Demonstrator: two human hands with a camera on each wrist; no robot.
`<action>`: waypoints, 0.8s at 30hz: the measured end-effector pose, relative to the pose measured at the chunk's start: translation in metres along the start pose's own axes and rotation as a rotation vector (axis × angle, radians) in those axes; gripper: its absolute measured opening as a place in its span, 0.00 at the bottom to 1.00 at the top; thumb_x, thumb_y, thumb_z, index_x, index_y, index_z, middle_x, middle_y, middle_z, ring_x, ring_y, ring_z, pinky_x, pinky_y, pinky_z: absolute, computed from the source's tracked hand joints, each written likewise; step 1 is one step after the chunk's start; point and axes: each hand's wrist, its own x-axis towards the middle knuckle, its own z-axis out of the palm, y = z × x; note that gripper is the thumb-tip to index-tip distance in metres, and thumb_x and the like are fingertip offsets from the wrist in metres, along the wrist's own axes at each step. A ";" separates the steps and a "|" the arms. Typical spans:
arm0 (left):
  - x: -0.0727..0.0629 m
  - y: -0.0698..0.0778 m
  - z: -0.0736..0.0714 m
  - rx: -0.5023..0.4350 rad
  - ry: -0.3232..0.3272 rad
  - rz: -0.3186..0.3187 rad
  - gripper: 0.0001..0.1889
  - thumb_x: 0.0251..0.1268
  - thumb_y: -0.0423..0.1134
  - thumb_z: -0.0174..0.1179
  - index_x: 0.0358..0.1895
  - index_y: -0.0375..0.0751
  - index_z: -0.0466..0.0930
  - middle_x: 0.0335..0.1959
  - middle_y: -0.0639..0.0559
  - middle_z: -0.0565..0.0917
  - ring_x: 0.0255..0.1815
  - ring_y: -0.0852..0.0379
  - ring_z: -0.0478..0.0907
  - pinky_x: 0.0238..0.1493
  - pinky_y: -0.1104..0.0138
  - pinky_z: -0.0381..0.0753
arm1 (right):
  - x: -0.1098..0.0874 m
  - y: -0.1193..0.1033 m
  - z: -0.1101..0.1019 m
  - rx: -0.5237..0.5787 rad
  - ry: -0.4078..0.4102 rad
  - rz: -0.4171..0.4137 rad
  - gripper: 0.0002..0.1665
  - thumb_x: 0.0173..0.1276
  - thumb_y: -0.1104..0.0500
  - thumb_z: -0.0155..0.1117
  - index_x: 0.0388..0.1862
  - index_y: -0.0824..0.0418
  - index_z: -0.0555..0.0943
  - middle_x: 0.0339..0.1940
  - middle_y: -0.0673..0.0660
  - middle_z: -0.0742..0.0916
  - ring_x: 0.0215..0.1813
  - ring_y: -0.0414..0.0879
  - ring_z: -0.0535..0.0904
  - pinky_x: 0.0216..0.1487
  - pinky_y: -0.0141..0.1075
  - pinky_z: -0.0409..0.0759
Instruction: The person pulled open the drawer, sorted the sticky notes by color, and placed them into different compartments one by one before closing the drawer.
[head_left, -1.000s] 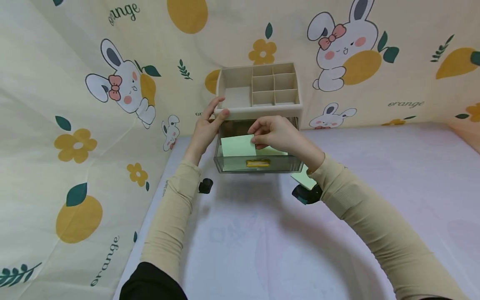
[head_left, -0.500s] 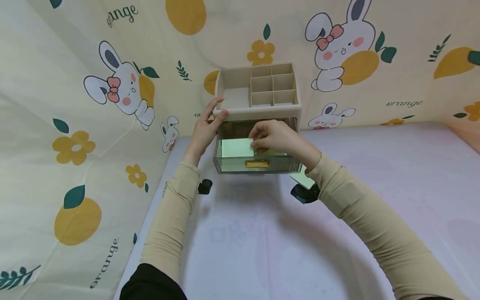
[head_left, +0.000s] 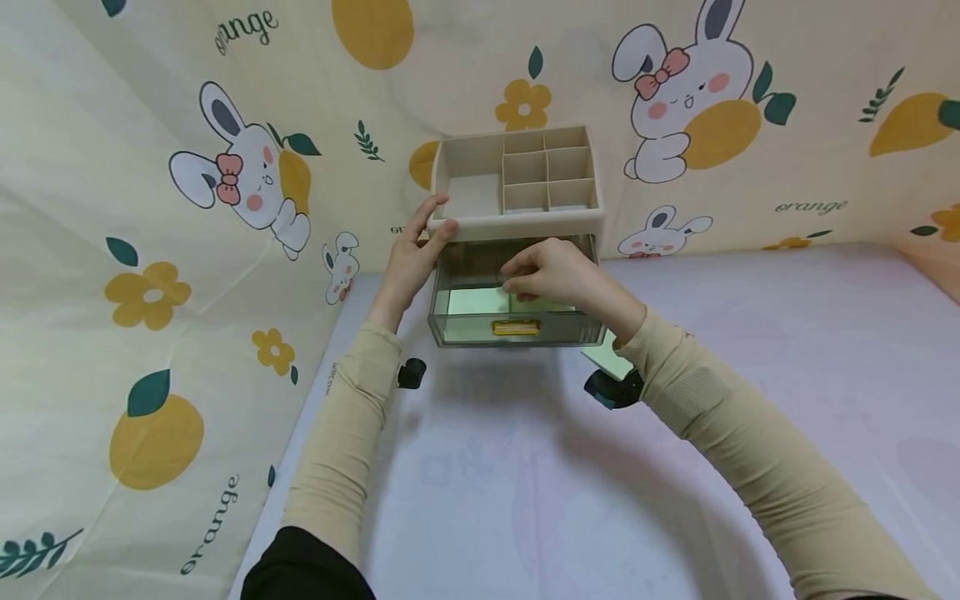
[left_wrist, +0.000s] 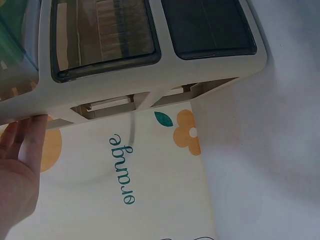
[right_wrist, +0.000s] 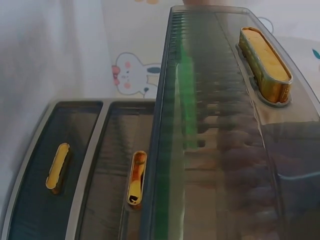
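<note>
A cream desktop organizer (head_left: 517, 223) stands against the backdrop, its clear top drawer (head_left: 468, 332) pulled out. With thumb and fingers my left hand (head_left: 408, 265) grips the organizer's upper left corner; in the left wrist view, fingers of that hand (left_wrist: 22, 170) lie against its cream edge. My right hand (head_left: 558, 271) reaches over the drawer and pinches a pale green paper pad (head_left: 476, 302) at its upper right corner, low in the drawer's left part. More pale green paper (head_left: 551, 305) lies to the right, partly hidden by the hand. The right wrist view shows the drawer's gold handle (right_wrist: 267, 65).
Another pale green pad (head_left: 607, 357) lies on the table by the right sleeve. Black wrist-worn pieces (head_left: 615, 388) show below both wrists. White compartments (head_left: 527, 167) top the organizer. Two further drawers with gold handles (right_wrist: 59, 166) are closed below. A bunny-print cloth (head_left: 247, 333) hangs behind.
The green pad in my right hand has gone from standing up above the drawer's front to lying lower inside it. My left hand has stayed at the organizer's corner.
</note>
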 end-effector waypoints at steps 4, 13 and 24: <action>0.000 -0.001 0.000 0.006 0.007 -0.006 0.25 0.67 0.49 0.53 0.67 0.60 0.62 0.62 0.49 0.65 0.37 0.55 0.67 0.31 0.70 0.63 | -0.002 -0.001 0.000 0.038 0.027 -0.005 0.18 0.64 0.58 0.63 0.51 0.62 0.81 0.42 0.59 0.88 0.36 0.45 0.85 0.41 0.38 0.81; -0.002 0.004 -0.001 0.009 0.000 -0.008 0.26 0.68 0.49 0.53 0.68 0.58 0.61 0.65 0.47 0.63 0.39 0.55 0.67 0.33 0.69 0.64 | -0.006 0.000 -0.006 0.159 0.098 -0.064 0.14 0.63 0.59 0.63 0.47 0.62 0.82 0.37 0.59 0.87 0.36 0.48 0.84 0.43 0.42 0.81; -0.002 0.003 0.000 -0.007 -0.003 -0.009 0.25 0.68 0.48 0.53 0.67 0.59 0.62 0.64 0.47 0.64 0.40 0.55 0.67 0.33 0.69 0.64 | -0.029 0.012 -0.032 0.328 0.141 -0.097 0.16 0.65 0.60 0.62 0.50 0.63 0.79 0.35 0.50 0.84 0.38 0.43 0.82 0.40 0.29 0.80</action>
